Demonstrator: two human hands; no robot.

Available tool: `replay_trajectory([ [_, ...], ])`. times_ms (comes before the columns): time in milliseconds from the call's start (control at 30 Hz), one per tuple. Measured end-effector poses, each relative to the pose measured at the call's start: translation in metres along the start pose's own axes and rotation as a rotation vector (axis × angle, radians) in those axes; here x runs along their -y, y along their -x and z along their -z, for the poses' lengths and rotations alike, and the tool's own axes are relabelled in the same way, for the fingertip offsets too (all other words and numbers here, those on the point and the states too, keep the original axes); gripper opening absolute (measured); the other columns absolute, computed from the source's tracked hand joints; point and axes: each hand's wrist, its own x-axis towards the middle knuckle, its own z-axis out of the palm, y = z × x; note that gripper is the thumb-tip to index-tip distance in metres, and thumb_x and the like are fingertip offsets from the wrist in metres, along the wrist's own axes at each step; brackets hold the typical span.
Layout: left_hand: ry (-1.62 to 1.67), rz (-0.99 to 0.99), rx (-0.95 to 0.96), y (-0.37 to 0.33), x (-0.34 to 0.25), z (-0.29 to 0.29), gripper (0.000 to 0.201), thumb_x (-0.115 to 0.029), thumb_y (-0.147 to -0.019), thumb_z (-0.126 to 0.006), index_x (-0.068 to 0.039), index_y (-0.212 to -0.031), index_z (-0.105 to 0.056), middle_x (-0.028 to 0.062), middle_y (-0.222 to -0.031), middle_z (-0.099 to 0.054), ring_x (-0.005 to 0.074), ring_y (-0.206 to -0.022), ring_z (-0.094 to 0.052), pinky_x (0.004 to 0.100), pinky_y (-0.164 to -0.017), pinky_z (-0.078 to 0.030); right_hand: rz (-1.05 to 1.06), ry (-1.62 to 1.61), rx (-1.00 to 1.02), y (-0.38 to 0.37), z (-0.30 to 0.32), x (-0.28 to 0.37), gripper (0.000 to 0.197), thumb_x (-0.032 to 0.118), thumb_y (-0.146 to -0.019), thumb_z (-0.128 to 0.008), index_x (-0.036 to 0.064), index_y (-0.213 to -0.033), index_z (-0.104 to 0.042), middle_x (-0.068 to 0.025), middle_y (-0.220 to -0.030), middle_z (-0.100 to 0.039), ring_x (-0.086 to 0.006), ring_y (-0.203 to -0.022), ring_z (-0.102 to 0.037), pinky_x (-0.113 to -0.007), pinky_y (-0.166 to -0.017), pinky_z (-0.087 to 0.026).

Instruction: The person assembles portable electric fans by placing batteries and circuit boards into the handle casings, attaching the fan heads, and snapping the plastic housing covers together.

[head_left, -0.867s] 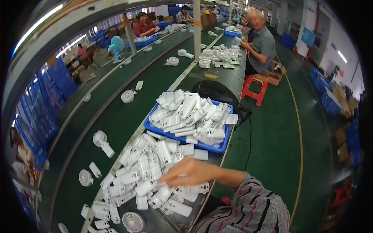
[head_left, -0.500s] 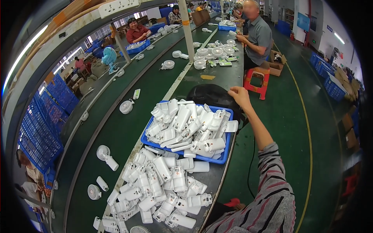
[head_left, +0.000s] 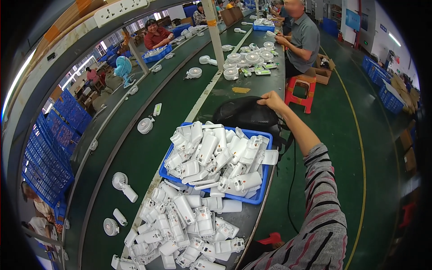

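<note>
My right hand (head_left: 272,101) pinches the upper edge of a black bag (head_left: 238,113) that has a strap hanging at its right side. The bag lies on the bench behind a blue tray (head_left: 263,189), and its pinched edge is drawn up a little. White plastic handle shells (head_left: 208,149) are heaped above the tray's rim. Nearer to me, a loose pile of the same shells (head_left: 183,209) covers the bench top. My left hand is out of the picture.
Small white fans (head_left: 145,125) lie along the green conveyor (head_left: 148,157) on the left. Farther along the bench are more fan heads (head_left: 252,58). A co-worker in a grey shirt (head_left: 302,42) sits beyond, by a red stool (head_left: 300,92). A dark cable (head_left: 290,198) hangs beside the bench.
My right hand has closed on the black bag's edge and pulled it slightly up. The view has shifted a little; the shells and tray look undisturbed.
</note>
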Motion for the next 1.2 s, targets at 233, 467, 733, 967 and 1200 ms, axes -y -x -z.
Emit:
replay_trajectory([
  [233, -0.068, 0.033, 0.048, -0.006, 0.014, -0.005, 0.036, -0.019, -0.086, -0.063, 0.007, -0.109, -0.054, 0.0232, -0.105, -0.057, 0.0366, -0.093, -0.056, 0.0432, -0.084, -0.045, 0.055, -0.043, -0.007, -0.017, 0.011, 0.043, 0.010, 0.005, -0.077, -0.066, -0.0030, -0.083, -0.069, -0.0038, -0.070, -0.064, -0.0099, -0.057, -0.057, -0.024, -0.053, -0.045],
  [467, -0.098, 0.024, 0.047, -0.015, 0.022, 0.001, 0.035, -0.021, -0.086, -0.063, 0.007, -0.107, -0.056, 0.0228, -0.103, -0.058, 0.0361, -0.091, -0.056, 0.0431, -0.082, -0.046, 0.159, -0.023, 0.030, -0.028, 0.011, 0.086, 0.010, 0.008, -0.078, -0.067, -0.0016, -0.081, -0.069, -0.0003, -0.069, -0.063, -0.0068, -0.057, -0.053, -0.022, -0.054, -0.042],
  [733, -0.053, 0.036, -0.006, -0.011, 0.022, -0.001, 0.033, -0.017, -0.086, -0.062, 0.008, -0.106, -0.056, 0.0215, -0.099, -0.059, 0.0335, -0.089, -0.058, 0.0386, -0.075, -0.051, 0.132, 0.070, -0.156, -0.036, -0.025, 0.040, 0.020, 0.014, -0.070, -0.071, 0.0003, -0.085, -0.070, -0.0111, -0.071, -0.067, -0.0167, -0.065, -0.063, -0.031, -0.063, -0.048],
  [967, 0.094, 0.160, 0.031, -0.014, 0.018, 0.003, 0.032, -0.014, -0.087, -0.060, 0.008, -0.110, -0.054, 0.0216, -0.099, -0.060, 0.0320, -0.085, -0.061, 0.0377, -0.075, -0.051, 0.319, 0.380, -0.198, -0.018, -0.030, -0.001, 0.028, 0.004, -0.073, -0.063, 0.0014, -0.101, -0.066, -0.0159, -0.087, -0.068, -0.0213, -0.080, -0.067, -0.031, -0.073, -0.050],
  [1200, -0.018, 0.145, 0.027, -0.011, 0.038, 0.004, 0.035, -0.014, -0.087, -0.060, 0.007, -0.113, -0.052, 0.0219, -0.100, -0.061, 0.0311, -0.089, -0.061, 0.0385, -0.078, -0.050, 0.285, 0.455, -0.011, 0.054, -0.019, 0.000, 0.018, 0.008, -0.068, -0.064, 0.0006, -0.084, -0.069, -0.0172, -0.076, -0.067, -0.0293, -0.073, -0.066, -0.036, -0.068, -0.052],
])
